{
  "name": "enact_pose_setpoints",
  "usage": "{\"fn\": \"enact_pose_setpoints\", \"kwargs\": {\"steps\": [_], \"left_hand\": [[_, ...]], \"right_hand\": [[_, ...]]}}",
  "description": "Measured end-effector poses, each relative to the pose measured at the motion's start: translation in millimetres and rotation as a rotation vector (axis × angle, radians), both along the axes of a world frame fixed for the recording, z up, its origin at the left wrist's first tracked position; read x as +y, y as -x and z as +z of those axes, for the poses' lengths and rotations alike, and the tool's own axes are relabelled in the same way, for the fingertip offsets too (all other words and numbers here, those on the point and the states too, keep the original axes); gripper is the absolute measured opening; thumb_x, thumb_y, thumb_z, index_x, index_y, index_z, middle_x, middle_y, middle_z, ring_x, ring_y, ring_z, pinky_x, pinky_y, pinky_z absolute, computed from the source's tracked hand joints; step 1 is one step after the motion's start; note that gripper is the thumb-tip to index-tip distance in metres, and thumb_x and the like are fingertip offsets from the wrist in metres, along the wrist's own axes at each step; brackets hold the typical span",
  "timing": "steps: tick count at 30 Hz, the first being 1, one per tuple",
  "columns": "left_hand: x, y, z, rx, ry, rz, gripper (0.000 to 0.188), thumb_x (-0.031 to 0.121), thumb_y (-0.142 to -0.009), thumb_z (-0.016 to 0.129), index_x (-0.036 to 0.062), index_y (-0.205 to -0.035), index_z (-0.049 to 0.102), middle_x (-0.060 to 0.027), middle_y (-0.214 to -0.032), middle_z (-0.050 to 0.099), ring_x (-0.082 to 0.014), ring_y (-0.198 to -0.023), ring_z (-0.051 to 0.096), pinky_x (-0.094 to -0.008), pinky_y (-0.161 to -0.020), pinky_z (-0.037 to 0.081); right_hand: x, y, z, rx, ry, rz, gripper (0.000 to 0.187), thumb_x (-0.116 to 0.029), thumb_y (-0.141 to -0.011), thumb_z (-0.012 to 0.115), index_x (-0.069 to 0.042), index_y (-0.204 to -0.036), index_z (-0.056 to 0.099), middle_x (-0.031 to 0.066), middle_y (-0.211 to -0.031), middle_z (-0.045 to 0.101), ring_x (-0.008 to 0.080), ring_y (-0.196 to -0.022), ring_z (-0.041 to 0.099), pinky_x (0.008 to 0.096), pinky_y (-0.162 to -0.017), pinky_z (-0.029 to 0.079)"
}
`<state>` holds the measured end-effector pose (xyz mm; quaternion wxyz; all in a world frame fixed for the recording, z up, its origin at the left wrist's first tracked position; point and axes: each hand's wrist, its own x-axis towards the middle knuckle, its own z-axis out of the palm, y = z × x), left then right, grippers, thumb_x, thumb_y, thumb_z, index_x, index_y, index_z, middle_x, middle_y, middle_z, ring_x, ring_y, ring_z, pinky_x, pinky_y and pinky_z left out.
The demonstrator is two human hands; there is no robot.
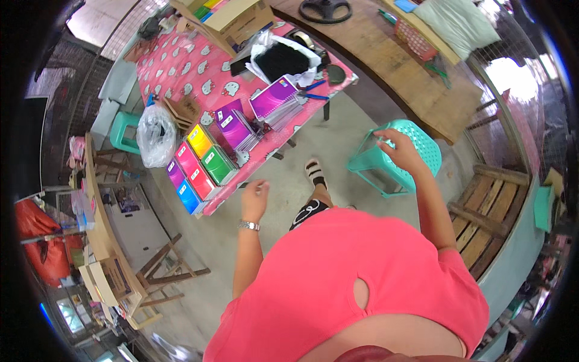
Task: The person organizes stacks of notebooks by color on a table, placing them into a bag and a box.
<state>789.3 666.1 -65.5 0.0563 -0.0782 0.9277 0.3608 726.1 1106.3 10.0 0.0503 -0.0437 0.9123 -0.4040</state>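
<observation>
My left hand, with a metal watch on the wrist, hovers beside the near edge of the pink table. Its fingers are loosely curled and slightly apart, with nothing seen in them. Over the teal plastic stool on the right is my right hand, fingers bent but apart and holding nothing visible. Closest to my left hand are stacks of small spiral notebooks: red, green, blue and yellow. Purple notebooks lie in fanned piles farther along the table.
A white-lined box of black material, blue-handled pliers and a cardboard box sit on the table. A clear plastic bag hangs at its left side. Wooden benches stand behind, and a slatted wooden pallet lies at right.
</observation>
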Motion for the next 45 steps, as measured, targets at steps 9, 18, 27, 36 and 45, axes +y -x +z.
{"fn": "enact_pose_setpoints", "kwargs": {"steps": [9, 18, 27, 36, 45], "left_hand": [[-104.5, 150.5, -42.6, -0.015, -0.419, 0.635, 0.034, 0.023, -0.092, 0.059, -0.0022, -0.115, 0.062, -0.0133, -0.102, 0.068, -0.0187, -0.090, 0.063, -0.0318, -0.082, 0.048], [-163.1, 321.8, -53.2, -0.033, 0.082, 0.298, 0.044, 0.023, -0.083, 0.067, 0.0053, -0.122, 0.059, -0.0172, -0.119, 0.063, -0.0323, -0.114, 0.058, -0.0405, -0.096, 0.046], [-150.3, 381.5, -86.8, -0.457, 0.669, -0.205, 0.072, 0.026, -0.068, 0.080, 0.0108, -0.131, 0.048, -0.0168, -0.128, 0.054, -0.0380, -0.124, 0.047, -0.0482, -0.099, 0.046], [-153.1, 396.4, -88.8, -0.660, 0.556, -0.139, 0.072, 0.027, -0.063, 0.086, 0.0050, -0.122, 0.053, -0.0217, -0.129, 0.047, -0.0424, -0.121, 0.048, -0.0489, -0.097, 0.047], [-139.0, 369.1, -85.3, -0.652, 0.628, -0.069, 0.074, 0.029, -0.065, 0.084, 0.0077, -0.125, 0.047, -0.0161, -0.124, 0.052, -0.0366, -0.120, 0.052, -0.0454, -0.097, 0.047]], "right_hand": [[-80.8, 175.0, 4.8, 0.059, 0.158, 0.168, 0.026, -0.014, -0.089, 0.063, -0.003, -0.113, 0.064, 0.0086, -0.097, 0.066, 0.0177, -0.085, 0.062, 0.0317, -0.078, 0.050], [-125.2, 271.0, -6.5, -0.155, 0.176, 0.159, 0.026, -0.015, -0.086, 0.065, -0.005, -0.110, 0.066, 0.0116, -0.099, 0.066, 0.0199, -0.083, 0.063, 0.0319, -0.074, 0.049], [-138.2, 364.8, -0.8, -0.050, 0.057, 0.266, 0.024, -0.016, -0.086, 0.065, -0.006, -0.108, 0.067, 0.0124, -0.095, 0.067, 0.0245, -0.083, 0.064, 0.0349, -0.075, 0.049], [-224.4, 479.2, -26.7, 0.285, 0.124, 0.624, 0.017, -0.011, -0.080, 0.065, -0.004, -0.095, 0.066, 0.0163, -0.090, 0.065, 0.0341, -0.086, 0.064, 0.0403, -0.077, 0.050], [-383.0, 540.0, -131.7, 0.140, -0.666, 0.871, 0.086, -0.026, -0.060, 0.086, -0.010, -0.134, 0.045, 0.0169, -0.132, 0.054, 0.0329, -0.121, 0.054, 0.0451, -0.096, 0.049]]}}
